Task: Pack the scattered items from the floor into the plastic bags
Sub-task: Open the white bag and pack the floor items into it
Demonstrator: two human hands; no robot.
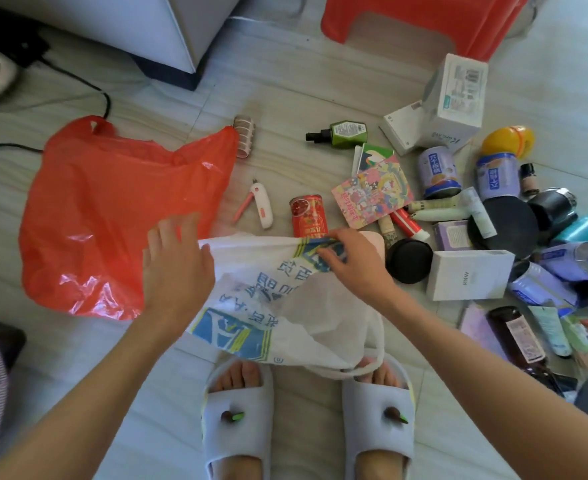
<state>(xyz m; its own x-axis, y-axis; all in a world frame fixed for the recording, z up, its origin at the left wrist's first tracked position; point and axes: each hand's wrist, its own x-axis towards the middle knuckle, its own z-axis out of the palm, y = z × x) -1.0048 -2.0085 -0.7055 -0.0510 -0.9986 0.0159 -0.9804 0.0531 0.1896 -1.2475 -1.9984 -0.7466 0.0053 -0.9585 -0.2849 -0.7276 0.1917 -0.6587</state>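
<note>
Both hands met at the white printed plastic bag [271, 306], held just above the person's slippered feet [238, 403]. The left hand [176, 268] lay at the bag's upper left edge, fingers fairly straight and spread, thumb hooked against the rim; whether it truly gripped the film could not be told. The right hand [349, 261] pinched the bag's top edge between curled fingers and thumb.

At ten o'clock from the hands a red plastic bag [119, 216] lay flat on the floor, partly under the left hand. At twelve o'clock stood a red can [308, 216], touching the white bag's far edge, with a pink and white clipper [259, 207] just beside it. Farther off at twelve lay a green spray bottle [341, 133] and a ribbed roller [244, 140].

From one to four o'clock the scattered items were piled: a colourful card [372, 192], purple tins [437, 173], white boxes [469, 275], a black round lid [409, 259], tubes and bottles. A red stool [424, 19] stood at one o'clock, well apart.
</note>
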